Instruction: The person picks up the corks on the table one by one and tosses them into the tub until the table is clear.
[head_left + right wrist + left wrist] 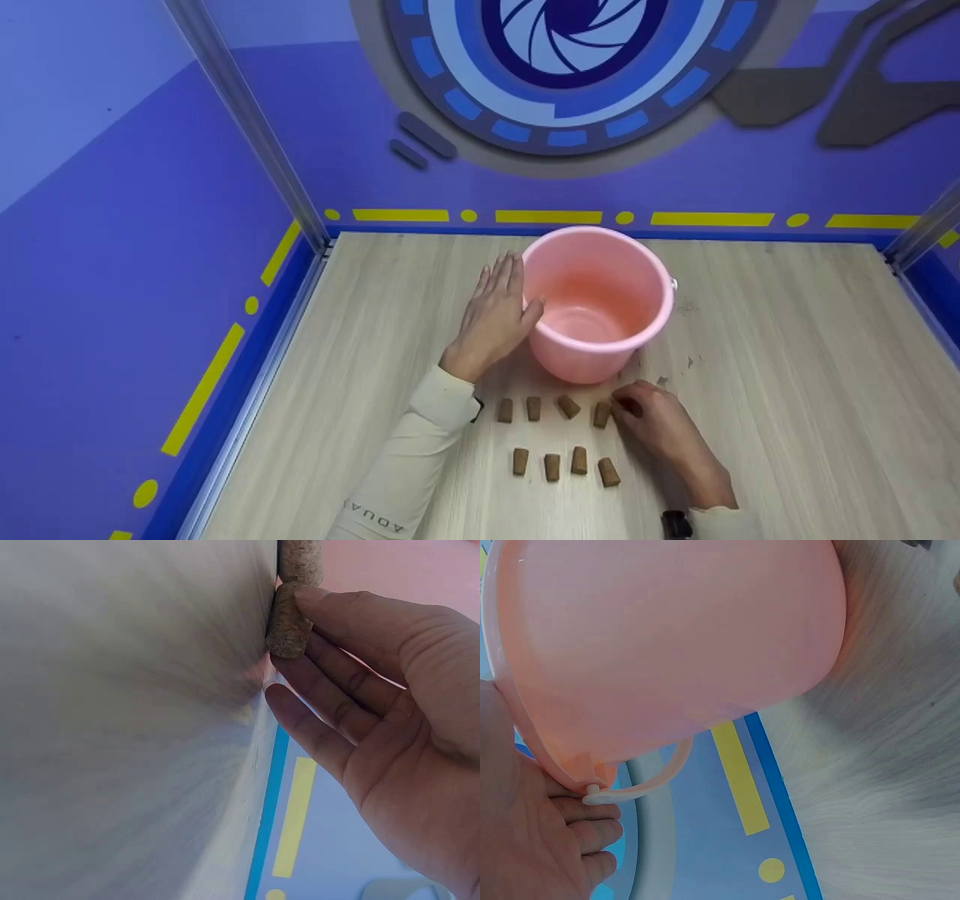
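A pink bucket [585, 364] stands upright near the back of the table. My left hand [495, 315] rests against its left side, fingers straight and thumb over the rim; the left wrist view shows the fingers [592, 832] beside the white handle mount. In front of the bucket lie several brown tapered corks in two rough rows. My right hand [664, 427] pinches the rightmost cork [602, 414] of the back row, its thumb on the cork [289, 626] in the right wrist view. Another cork [300, 559] appears close behind that one.
The front row holds several corks, among them a cork [579, 460] and a tilted cork [609, 472]. The bucket's handle [660, 778] hangs toward the back. A blue patterned wall [300, 135] encloses the wooden table [795, 390] at the back and left.
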`<state>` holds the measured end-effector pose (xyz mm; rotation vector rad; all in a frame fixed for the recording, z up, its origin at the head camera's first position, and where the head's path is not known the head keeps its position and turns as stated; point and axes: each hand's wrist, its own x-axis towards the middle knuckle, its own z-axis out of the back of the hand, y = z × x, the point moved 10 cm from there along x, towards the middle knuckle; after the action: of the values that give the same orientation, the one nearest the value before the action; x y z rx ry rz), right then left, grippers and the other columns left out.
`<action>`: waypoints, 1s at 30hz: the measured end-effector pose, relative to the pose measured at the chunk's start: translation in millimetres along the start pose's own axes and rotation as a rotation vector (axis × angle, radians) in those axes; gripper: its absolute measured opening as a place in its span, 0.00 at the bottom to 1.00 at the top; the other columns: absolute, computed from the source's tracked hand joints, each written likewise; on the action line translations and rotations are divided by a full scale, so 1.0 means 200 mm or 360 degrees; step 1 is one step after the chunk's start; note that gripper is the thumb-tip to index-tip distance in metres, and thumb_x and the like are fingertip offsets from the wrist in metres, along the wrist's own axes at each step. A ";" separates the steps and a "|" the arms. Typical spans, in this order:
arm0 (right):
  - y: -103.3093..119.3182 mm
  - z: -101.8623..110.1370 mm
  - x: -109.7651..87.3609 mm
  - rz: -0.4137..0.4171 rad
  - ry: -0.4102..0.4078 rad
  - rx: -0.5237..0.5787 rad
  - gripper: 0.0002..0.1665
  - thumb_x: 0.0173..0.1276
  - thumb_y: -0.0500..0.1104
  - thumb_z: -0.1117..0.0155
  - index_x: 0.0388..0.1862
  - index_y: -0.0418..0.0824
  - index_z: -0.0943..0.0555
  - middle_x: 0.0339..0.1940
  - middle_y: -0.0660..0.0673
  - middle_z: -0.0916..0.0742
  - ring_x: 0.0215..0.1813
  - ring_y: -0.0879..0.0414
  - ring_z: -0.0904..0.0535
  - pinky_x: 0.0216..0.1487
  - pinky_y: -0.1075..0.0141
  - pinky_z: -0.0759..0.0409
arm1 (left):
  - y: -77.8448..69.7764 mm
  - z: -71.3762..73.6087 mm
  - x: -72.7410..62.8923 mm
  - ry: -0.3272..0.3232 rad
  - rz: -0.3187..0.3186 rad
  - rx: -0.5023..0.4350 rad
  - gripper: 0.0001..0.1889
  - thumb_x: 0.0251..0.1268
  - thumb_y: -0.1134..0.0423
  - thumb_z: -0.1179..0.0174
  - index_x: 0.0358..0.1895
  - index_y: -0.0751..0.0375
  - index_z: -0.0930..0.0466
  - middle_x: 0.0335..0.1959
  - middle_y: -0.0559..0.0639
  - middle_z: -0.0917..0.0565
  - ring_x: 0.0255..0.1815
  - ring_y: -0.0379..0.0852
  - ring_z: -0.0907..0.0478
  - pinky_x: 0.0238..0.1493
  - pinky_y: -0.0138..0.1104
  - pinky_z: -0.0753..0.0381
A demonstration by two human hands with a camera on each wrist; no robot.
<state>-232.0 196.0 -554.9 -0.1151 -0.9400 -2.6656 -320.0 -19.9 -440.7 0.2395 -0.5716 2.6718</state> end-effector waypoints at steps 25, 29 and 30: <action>0.00 0.00 0.00 -0.0027 0.0024 0.0004 0.07 0.67 0.29 0.26 0.40 0.38 0.11 0.38 0.46 0.12 0.44 0.49 0.14 0.47 0.50 0.14 | 0.01 -0.01 0.00 0.0033 0.0017 -0.0011 0.40 0.84 0.46 0.55 0.83 0.75 0.49 0.84 0.69 0.44 0.85 0.61 0.49 0.85 0.49 0.57; 0.00 0.00 0.00 -0.0035 0.0035 0.0006 0.07 0.67 0.29 0.26 0.41 0.38 0.11 0.39 0.46 0.11 0.45 0.49 0.14 0.48 0.50 0.14 | 0.01 -0.01 0.00 0.0027 0.0016 -0.0005 0.40 0.84 0.47 0.54 0.82 0.76 0.48 0.83 0.69 0.43 0.85 0.61 0.49 0.84 0.50 0.56; 0.00 0.00 0.00 -0.0032 0.0034 0.0002 0.07 0.67 0.29 0.26 0.41 0.38 0.11 0.39 0.46 0.11 0.45 0.49 0.14 0.48 0.50 0.14 | 0.01 -0.01 0.00 0.0022 0.0013 -0.0004 0.40 0.84 0.47 0.53 0.82 0.76 0.48 0.83 0.69 0.43 0.85 0.62 0.48 0.84 0.50 0.55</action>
<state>-231.7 195.8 -555.4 -0.0773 -0.9415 -2.6792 -321.2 -20.3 -442.5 0.2182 -0.5725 2.6787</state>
